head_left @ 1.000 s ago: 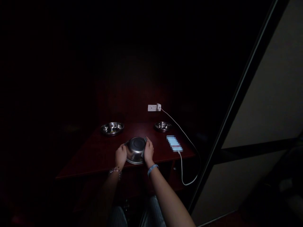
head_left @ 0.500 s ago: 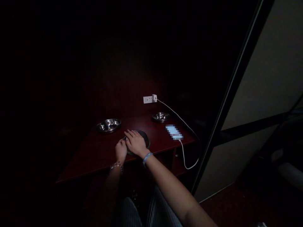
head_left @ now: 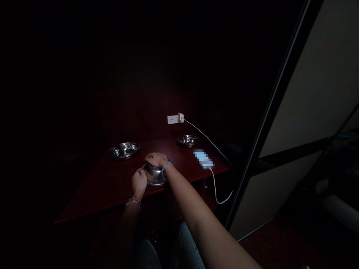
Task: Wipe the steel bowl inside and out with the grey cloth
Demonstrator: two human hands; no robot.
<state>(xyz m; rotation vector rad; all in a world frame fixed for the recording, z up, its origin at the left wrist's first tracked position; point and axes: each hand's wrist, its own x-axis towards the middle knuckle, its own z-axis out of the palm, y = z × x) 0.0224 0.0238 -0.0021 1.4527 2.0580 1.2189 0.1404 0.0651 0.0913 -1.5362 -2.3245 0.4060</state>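
Note:
A shiny metal bowl (head_left: 155,176) stands near the front edge of the dark red table, seemingly upside down with its flared rim at the bottom. My right hand (head_left: 156,159) lies over its top, fingers bent over the far left part and partly hidden. At the bowl's left side is my left hand (head_left: 139,182), its fingers closed in a pinch. A thin pale edge shows at those fingertips; I cannot tell whether it belongs to the bowl or to a separate thing.
Two more metal bowls, a left one (head_left: 125,151) and a smaller back one (head_left: 188,141), stand on the table (head_left: 106,186). A lit phone (head_left: 203,158) lies at right, its white cable (head_left: 217,145) looping past the edge to a wall socket (head_left: 172,119). A tall panel (head_left: 305,97) rises at right.
My right hand has gone from lying flat with stretched fingers to bending over the bowl's top. The bowl's shiny side now shows where a dark round surface was. My left hand stays beside it.

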